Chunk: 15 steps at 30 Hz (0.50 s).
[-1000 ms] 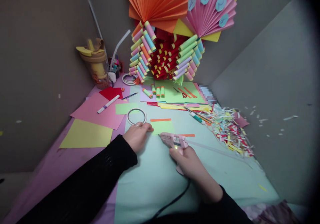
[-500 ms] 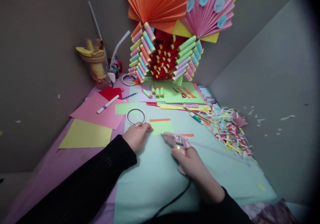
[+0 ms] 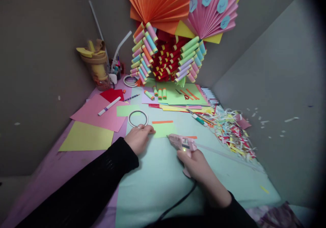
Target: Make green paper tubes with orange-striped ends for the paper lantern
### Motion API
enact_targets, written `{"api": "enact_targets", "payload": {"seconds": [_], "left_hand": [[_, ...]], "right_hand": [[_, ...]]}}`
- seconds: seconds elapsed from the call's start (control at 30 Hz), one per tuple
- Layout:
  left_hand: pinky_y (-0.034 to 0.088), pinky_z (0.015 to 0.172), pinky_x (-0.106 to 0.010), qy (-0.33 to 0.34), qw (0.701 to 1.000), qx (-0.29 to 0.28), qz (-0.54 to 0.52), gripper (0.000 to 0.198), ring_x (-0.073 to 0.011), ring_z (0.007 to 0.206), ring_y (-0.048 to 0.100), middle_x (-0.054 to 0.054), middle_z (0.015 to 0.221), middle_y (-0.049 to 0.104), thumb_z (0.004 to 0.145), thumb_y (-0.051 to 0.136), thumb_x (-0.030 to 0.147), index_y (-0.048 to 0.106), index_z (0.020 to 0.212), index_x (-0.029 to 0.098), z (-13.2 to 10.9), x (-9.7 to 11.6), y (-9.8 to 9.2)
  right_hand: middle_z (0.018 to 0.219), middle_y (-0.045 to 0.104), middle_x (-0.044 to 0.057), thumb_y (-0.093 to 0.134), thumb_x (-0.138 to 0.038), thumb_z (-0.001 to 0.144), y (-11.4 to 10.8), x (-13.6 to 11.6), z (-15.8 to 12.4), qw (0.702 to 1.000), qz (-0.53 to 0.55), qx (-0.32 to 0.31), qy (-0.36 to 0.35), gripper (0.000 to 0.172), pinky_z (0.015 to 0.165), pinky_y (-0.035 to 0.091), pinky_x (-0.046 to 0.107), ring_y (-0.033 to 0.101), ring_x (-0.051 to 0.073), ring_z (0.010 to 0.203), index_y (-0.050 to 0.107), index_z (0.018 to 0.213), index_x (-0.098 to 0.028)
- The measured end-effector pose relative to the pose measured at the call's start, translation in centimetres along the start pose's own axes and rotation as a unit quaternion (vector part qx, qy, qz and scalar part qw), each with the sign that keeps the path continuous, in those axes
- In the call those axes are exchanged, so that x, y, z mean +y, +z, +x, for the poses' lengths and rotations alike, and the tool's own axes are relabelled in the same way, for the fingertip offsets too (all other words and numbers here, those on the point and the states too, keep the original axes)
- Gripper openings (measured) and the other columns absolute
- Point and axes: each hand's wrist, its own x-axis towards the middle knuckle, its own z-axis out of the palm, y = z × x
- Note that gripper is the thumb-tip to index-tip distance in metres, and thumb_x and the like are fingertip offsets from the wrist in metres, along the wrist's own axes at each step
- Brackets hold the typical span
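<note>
My right hand [image 3: 195,162] is wrapped around the handle of a pale pink glue gun [image 3: 182,142], which has a small lit light and a dark cord trailing toward me. The gun's nozzle is at the near edge of a small light green piece of paper [image 3: 164,129]. An orange strip [image 3: 162,122] runs along that paper's far edge. With fingers bent together, my left hand [image 3: 139,138] presses on the paper's left edge. Just beyond my left hand lies a white roll of tape [image 3: 138,118]. Partly behind the glue gun is another orange strip [image 3: 192,137].
Pink paper [image 3: 102,107], yellow paper [image 3: 86,136] and a white marker [image 3: 109,106] lie left. Several small green rolls [image 3: 160,93] rest on stacked sheets at the back, below hanging paper decorations [image 3: 158,4]. Paper scraps [image 3: 234,129] are heaped right, near pens [image 3: 200,119].
My right hand has moved slightly right with the glue gun, its nozzle shifting along the near edge of the green paper. My left hand has stayed in place on the paper.
</note>
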Motion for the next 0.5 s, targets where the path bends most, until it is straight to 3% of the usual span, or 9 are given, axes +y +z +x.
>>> {"api": "enact_targets", "payload": {"seconds": [0.23, 0.33, 0.5], "left_hand": [[0.044, 0.091, -0.038, -0.004, 1.000, -0.001, 0.004, 0.040, -0.0238, 0.108, 0.055, -0.007, 0.110, 0.061, 0.074, 0.045, 0.001, 0.049, 0.108, 0.020, 0.06, -0.13, 0.04], [0.044, 0.091, -0.038, -0.004, 1.000, 0.000, 0.002, 0.039, -0.0237, 0.109, 0.055, -0.008, 0.111, 0.061, 0.074, 0.045, 0.002, 0.049, 0.109, 0.020, 0.06, -0.26, 0.17], [0.045, 0.091, -0.038, -0.012, 1.000, 0.000, -0.001, 0.039, -0.0236, 0.110, 0.054, -0.009, 0.112, 0.060, 0.075, 0.046, 0.004, 0.050, 0.110, 0.020, -0.02, -0.19, 0.20]], "right_hand": [[0.110, 0.068, 0.009, 0.054, -0.029, 0.076, -0.33, 0.39, 0.15, 1.000, 0.001, -0.003, 0.013, 0.047, 0.090, 0.046, 0.039, 0.061, 0.026, 0.101, 0.061, 0.120, -0.015], [0.112, 0.068, 0.008, 0.054, -0.028, 0.076, -0.53, 0.48, 0.11, 1.000, -0.002, -0.007, 0.021, 0.047, 0.087, 0.047, 0.037, 0.062, 0.025, 0.097, 0.061, 0.121, -0.016], [0.097, 0.072, 0.008, 0.055, -0.029, 0.074, -0.87, 0.82, 0.00, 0.999, 0.007, -0.002, 0.045, 0.047, 0.076, 0.050, 0.033, 0.064, 0.022, 0.083, 0.063, 0.118, -0.013]]}}
